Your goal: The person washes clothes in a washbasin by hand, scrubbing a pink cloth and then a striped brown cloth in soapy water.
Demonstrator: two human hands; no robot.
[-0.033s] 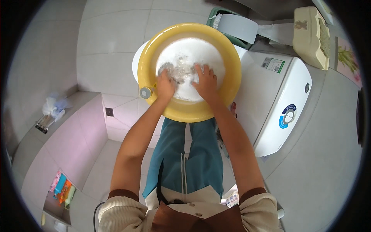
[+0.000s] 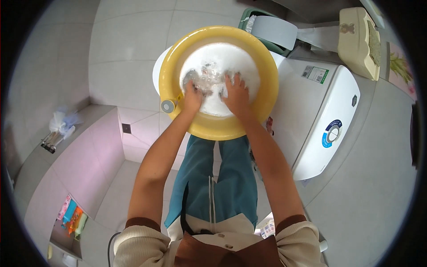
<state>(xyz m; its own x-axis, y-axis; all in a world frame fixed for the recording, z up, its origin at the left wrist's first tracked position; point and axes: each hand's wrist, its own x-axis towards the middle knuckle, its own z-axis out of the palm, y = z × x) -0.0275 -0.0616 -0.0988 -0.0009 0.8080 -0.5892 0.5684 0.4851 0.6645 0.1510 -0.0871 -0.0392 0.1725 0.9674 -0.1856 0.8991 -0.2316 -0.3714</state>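
A yellow basin [image 2: 267, 78] holds water topped with white foam [image 2: 213, 104]. My left hand [image 2: 192, 95] dips into the left part of the foam, its fingers touching a greyish, see-through roundish patch [image 2: 191, 75] whose kind I cannot make out. Most of those fingertips are hidden. To its right, my right hand [image 2: 237, 94] lies palm down with fingers spread, the tips sunk in foam. Between the hands the foam is broken by bubbles and murky water [image 2: 209, 82]; anything beneath the surface is hidden.
A grey round cap [image 2: 167, 106] sits on the basin's left rim. Close on the right stands a white appliance [image 2: 307, 102] with a dial [image 2: 332, 134]. Behind it are a green bin [image 2: 271, 44] and a cream container [image 2: 356, 40]. Colourful packets [image 2: 71, 218] lie in a low wall niche.
My right hand has shifted very slightly, with its fingertips a little deeper in the foam. The bubbles between my hands have changed shape. My left hand has barely moved.
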